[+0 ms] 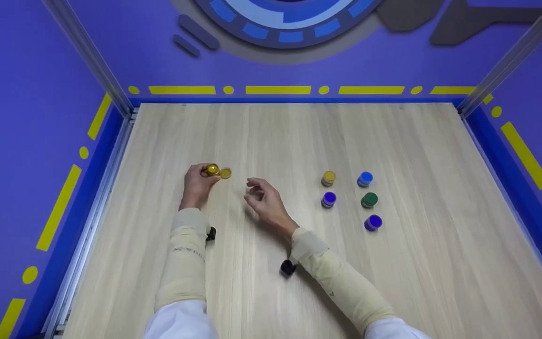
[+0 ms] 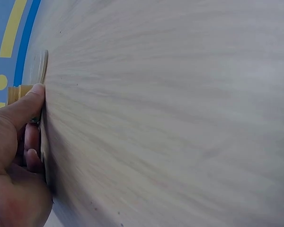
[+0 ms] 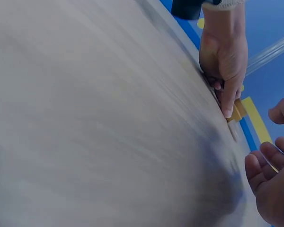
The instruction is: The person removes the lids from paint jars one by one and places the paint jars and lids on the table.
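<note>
I'm watching the yellow jar (image 1: 212, 169) on the left half of the pale wood-grain bench (image 1: 271, 136); the left hand (image 1: 198, 184) is pinching it in its fingers, beside a round disc (image 1: 226, 173). The right hand (image 1: 268, 204) is hovering nearby, fingers loosely curved. Five coloured jars (image 1: 370, 200) are standing farther right; yellow-marked blue walls (image 1: 275, 73) are enclosing the bench.

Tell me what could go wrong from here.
The jar in the left hand looks uncapped, so a tilt might spill whatever is inside. The lid is right beside it, so a small slip of that hand could knock it away. If the right hand swings right, it or its forearm might topple the nearer purple jar.
</note>
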### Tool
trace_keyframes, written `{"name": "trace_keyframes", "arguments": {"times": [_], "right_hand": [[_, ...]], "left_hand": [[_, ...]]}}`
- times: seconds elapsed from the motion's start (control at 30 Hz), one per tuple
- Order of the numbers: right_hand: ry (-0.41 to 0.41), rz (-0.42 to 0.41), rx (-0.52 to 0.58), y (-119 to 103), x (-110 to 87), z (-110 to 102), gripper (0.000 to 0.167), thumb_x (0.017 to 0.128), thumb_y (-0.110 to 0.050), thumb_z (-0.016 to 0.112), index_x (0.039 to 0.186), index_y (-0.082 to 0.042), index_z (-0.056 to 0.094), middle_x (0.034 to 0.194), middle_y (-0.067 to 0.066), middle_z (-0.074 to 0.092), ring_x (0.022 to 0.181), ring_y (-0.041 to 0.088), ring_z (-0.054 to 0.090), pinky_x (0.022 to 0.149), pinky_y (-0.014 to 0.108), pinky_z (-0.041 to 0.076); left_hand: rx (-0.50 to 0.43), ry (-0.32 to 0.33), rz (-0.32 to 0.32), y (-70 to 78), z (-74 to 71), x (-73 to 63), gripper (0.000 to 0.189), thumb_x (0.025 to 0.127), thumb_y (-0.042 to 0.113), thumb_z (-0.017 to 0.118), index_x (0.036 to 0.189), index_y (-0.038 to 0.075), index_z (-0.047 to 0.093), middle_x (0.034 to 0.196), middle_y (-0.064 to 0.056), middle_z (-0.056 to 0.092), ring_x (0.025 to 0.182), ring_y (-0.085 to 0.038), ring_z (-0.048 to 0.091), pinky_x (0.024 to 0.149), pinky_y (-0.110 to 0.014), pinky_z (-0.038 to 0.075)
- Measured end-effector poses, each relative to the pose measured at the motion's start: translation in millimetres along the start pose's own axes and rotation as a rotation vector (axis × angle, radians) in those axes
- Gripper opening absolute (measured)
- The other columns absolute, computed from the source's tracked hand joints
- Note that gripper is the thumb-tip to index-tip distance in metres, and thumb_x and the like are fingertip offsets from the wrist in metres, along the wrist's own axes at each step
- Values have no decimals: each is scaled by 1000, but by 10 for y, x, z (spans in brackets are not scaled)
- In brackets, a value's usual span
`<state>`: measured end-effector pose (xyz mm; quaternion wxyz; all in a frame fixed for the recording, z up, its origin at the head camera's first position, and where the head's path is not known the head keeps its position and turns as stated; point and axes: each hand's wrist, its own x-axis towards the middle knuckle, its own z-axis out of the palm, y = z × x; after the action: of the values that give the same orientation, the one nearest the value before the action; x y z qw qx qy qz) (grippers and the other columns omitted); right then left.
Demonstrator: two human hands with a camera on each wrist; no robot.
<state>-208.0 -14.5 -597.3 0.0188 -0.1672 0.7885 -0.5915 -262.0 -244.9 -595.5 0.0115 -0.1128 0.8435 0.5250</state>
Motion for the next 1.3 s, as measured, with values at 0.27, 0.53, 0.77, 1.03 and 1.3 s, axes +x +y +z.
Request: {"name": "trace_keyframes", "arguments": {"times": [0.27, 0.53, 0.77, 1.03, 1.3], "right_hand": [[-34, 58, 3, -71, -436, -283, 46, 96, -4, 70, 137, 7, 55, 127, 23, 65, 117, 33, 62, 97, 43, 52], [-3, 73, 39, -24, -796, -691, 43, 95, 1, 70, 134, 12, 56, 123, 28, 65, 115, 43, 62, 95, 52, 52], [101, 155, 22, 20, -1075, -1065, 42, 96, -3, 71, 135, 6, 59, 125, 22, 67, 114, 35, 64, 94, 38, 52], [263, 246, 51, 74, -1250, -1392, 39, 96, -2, 70, 134, 3, 62, 124, 21, 66, 111, 29, 64, 86, 24, 52], [388, 299, 38, 82, -1299, -1518, 41, 97, -1, 68, 135, 5, 57, 127, 24, 62, 114, 30, 59, 88, 19, 49]], "left_hand": [[19, -17, -11, -16, -8, 5, 43, 93, 0, 73, 133, -6, 59, 122, -17, 51, 108, -23, 51, 92, -32, 44], [6, -23, -21, -15, -19, 2, 44, 94, 0, 72, 135, -6, 57, 123, -17, 49, 109, -24, 50, 92, -31, 44], [7, -31, -14, 0, -5, -18, 44, 95, 1, 71, 135, -6, 56, 123, -18, 49, 109, -24, 49, 93, -31, 44], [20, -12, 27, -28, -2, -5, 43, 93, 0, 73, 133, -9, 58, 119, -19, 50, 104, -24, 51, 88, -26, 44], [40, 6, 46, -24, 0, -9, 44, 92, 0, 74, 132, -10, 58, 118, -19, 51, 104, -24, 49, 89, -30, 42]]}}
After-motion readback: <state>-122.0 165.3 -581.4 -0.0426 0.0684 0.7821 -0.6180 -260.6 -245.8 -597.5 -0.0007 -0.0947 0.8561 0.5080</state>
